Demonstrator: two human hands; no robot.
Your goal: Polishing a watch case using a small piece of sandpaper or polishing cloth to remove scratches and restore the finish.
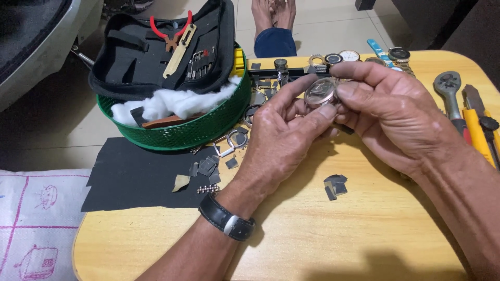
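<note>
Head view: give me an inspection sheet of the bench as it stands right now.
Surface: pale wooden tabletop, with a black sheet over its left edge.
Job's things: round silver watch case, held above the table between both hands.
Clutter: green round basket holding white cotton wadding and an open black tool pouch; small grey scraps; a row of watches at the far edge; ratchet wrench and yellow-handled tool at right.
Grippers: left hand and right hand both pinch the case; a black strap is on the left wrist.
Cables: nothing seen.
Surroundings: tiled floor, bare feet beyond the table, white printed sack at left.
</note>
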